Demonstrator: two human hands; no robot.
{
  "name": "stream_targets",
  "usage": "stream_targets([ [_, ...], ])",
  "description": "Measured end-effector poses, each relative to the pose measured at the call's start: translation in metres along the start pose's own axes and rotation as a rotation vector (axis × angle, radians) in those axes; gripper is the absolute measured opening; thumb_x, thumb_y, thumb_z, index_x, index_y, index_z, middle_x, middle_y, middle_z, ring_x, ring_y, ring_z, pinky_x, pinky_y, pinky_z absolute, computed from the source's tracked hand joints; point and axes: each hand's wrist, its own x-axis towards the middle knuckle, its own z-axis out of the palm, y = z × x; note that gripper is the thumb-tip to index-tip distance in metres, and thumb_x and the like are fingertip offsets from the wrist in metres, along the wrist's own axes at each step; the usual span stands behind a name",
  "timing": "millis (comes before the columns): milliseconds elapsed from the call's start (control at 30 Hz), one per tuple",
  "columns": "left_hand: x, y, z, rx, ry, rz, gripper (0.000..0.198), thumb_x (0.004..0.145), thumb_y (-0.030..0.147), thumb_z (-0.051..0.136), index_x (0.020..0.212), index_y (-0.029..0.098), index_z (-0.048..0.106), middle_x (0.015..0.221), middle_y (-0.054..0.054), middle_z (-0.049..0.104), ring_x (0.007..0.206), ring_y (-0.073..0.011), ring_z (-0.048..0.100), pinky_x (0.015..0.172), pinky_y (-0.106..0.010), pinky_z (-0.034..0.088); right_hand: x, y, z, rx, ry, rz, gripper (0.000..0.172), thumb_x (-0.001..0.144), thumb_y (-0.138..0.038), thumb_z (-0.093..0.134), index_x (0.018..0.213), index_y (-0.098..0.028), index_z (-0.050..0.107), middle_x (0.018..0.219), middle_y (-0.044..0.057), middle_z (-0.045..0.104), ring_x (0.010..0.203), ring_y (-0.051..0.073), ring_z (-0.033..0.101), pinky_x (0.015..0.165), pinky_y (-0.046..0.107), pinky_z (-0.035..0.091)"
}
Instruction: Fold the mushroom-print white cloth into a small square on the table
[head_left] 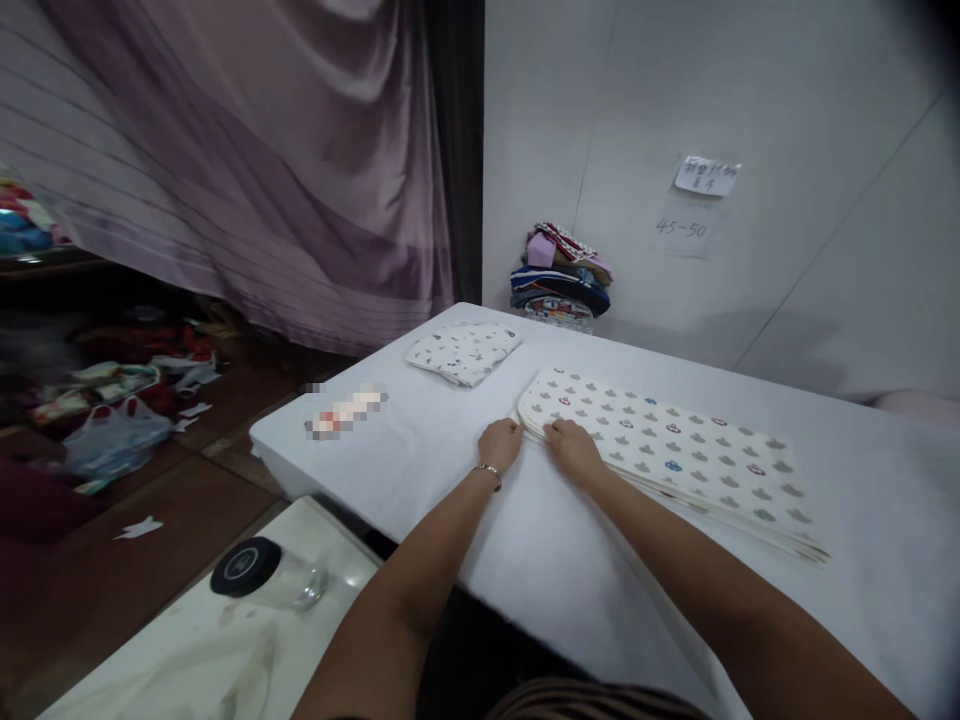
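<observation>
A cream cloth (675, 445), folded in layers into a long flat strip, lies on the white table; grey, red and blue motifs are printed on it. My left hand (501, 447), with a bracelet at the wrist, is closed at the cloth's near left corner, pinching its edge. Just to the right, my right hand (574, 452) is curled over the near edge of the same cloth, its fingertips partly hidden. Farther back and to the left lies a smaller folded white cloth (465, 352) with a small dark print, apart from both hands.
The white-covered table (420, 450) meets a pale wall bearing paper signs (706, 176). A pile of folded fabrics (561, 275) stands behind it. A blurred-out item (346, 412) lies at the left. A black-lidded jar (247, 568) rests on a lower surface; a plastic bag (116, 435) is on the floor.
</observation>
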Motion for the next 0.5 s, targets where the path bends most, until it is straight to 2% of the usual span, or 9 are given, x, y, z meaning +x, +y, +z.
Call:
stream_targets([
  [167,0.007,0.01,0.003,-0.185,-0.117,-0.153,0.033,0.088,0.022,0.061,0.055,0.018,0.061,0.064,-0.007,0.068,0.069,-0.0179,0.062,0.062,-0.026,0.042,0.011,-0.009,-0.004,0.053,-0.023,0.046,0.024,0.099,-0.018,0.048,0.112,-0.02,0.069,0.113,0.012,0.066,0.104,0.024,0.058,0.082,0.032,0.043],
  [300,0.009,0.02,0.007,-0.421,-0.221,-0.317,0.026,0.091,0.028,0.06,0.067,0.017,0.063,0.058,-0.002,0.064,0.043,-0.0099,0.043,0.046,-0.023,0.032,0.009,-0.009,-0.007,0.141,-0.015,0.103,0.024,0.099,-0.017,0.049,0.111,-0.02,0.069,0.113,0.01,0.066,0.108,0.021,0.058,0.085,0.029,0.044],
  [400,0.008,0.026,0.005,-0.59,-0.262,-0.391,0.022,0.091,0.03,0.061,0.075,0.016,0.062,0.057,0.001,0.059,0.038,-0.0059,0.033,0.041,-0.021,0.025,0.009,-0.007,-0.006,0.177,-0.016,0.107,0.022,0.099,-0.02,0.051,0.111,-0.022,0.07,0.112,0.008,0.066,0.108,0.02,0.058,0.085,0.028,0.044],
  [500,0.007,0.029,0.0,-0.719,-0.282,-0.433,0.019,0.09,0.026,0.063,0.074,0.015,0.059,0.056,0.004,0.053,0.037,-0.0034,0.029,0.04,-0.019,0.022,0.012,-0.004,-0.005,0.218,-0.021,0.108,0.022,0.101,-0.027,0.051,0.11,-0.024,0.071,0.106,0.006,0.067,0.104,0.019,0.059,0.079,0.027,0.043],
])
